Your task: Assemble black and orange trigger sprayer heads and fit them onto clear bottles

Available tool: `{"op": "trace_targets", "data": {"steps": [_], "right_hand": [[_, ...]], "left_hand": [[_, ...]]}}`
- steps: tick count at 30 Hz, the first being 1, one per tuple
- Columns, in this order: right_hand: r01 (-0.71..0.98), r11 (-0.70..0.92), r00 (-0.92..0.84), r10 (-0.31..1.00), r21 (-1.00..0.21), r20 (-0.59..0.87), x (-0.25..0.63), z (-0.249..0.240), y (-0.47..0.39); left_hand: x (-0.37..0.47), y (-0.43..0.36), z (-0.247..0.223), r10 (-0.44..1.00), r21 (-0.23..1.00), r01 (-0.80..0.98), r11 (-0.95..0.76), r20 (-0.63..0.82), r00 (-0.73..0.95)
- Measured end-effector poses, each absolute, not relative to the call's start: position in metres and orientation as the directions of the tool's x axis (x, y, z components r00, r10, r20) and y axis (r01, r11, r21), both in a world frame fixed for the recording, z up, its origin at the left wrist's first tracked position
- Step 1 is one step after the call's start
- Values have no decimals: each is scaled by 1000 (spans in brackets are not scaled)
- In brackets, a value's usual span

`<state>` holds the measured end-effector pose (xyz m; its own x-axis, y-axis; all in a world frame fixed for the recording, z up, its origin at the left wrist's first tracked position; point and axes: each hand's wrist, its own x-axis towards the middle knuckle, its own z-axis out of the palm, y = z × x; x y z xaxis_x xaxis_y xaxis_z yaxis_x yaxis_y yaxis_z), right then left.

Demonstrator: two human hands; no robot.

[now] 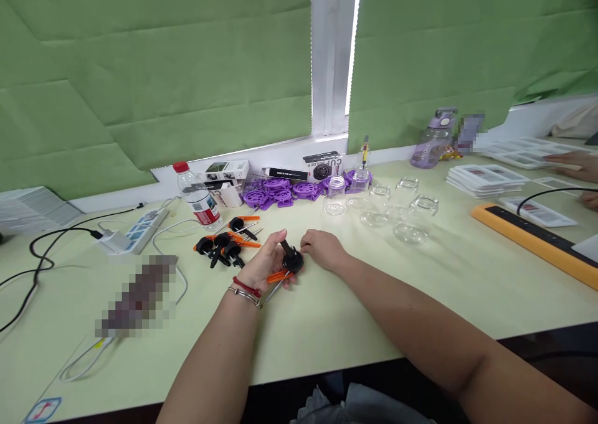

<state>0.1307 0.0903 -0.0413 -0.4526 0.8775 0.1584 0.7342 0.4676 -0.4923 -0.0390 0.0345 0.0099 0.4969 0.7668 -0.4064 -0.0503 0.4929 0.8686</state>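
Observation:
My left hand [270, 263] is closed round a black plastic part with an orange lever and a thin metal rod [293, 261]; its black stem points up past my thumb. Close beside it on the right, my right hand [322, 248] has its fingers curled in, the tips near the part's edge. What those fingertips hold, if anything, is hidden. Several similar black-and-orange parts [223, 246] lie in a heap to the left of my left hand. Behind my hands is a pile of purple plastic pieces [280, 190].
Several clear glass jars [374, 206] stand back right. At the left are a red-capped bottle [199, 197], a power strip [147, 228], cables and a blurred object [137, 296]. Stacked cards [486, 180], an orange-edged bar [537, 240] and another person's hands [572, 162] are at the right.

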Motion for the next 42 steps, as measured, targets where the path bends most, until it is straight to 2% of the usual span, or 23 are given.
{"op": "trace_targets", "data": {"steps": [4, 6, 8, 10, 12, 15, 18, 20, 29, 42], "right_hand": [[717, 467, -451, 877, -517, 167, 134, -40, 90], [676, 440, -421, 889, -591, 179, 137, -37, 89], [503, 360, -379, 909, -785, 174, 141, -33, 87], [205, 218, -359, 924, -954, 134, 145, -28, 84], [-26, 81, -384, 919, -996, 85, 149, -22, 80], [-161, -40, -445, 895, -986, 36, 153, -12, 74], [-181, -64, -497, 867, -981, 35, 152, -7, 69], [-158, -18, -507, 860, -987, 65, 151, -5, 66], [54, 361, -480, 827, -931, 293, 150, -1, 61], [61, 458, -587, 735, -887, 339, 149, 3, 59]], "left_hand": [[-37, 35, 10, 754, 860, -31, 510, -429, 498], [-37, 34, 11, 754, 860, -27, 510, -432, 494], [-37, 33, 11, 758, 864, -15, 504, -434, 486], [-36, 33, 12, 763, 873, 1, 488, -428, 484], [-36, 33, 11, 766, 882, 12, 471, -416, 490], [-36, 34, 10, 768, 890, 20, 455, -403, 498], [-35, 34, 9, 779, 901, 36, 433, -394, 488], [-33, 33, 10, 786, 907, 50, 417, -388, 480], [-27, 27, 15, 822, 915, 72, 398, -390, 415], [-26, 28, 13, 811, 914, 148, 377, -403, 424]]}}
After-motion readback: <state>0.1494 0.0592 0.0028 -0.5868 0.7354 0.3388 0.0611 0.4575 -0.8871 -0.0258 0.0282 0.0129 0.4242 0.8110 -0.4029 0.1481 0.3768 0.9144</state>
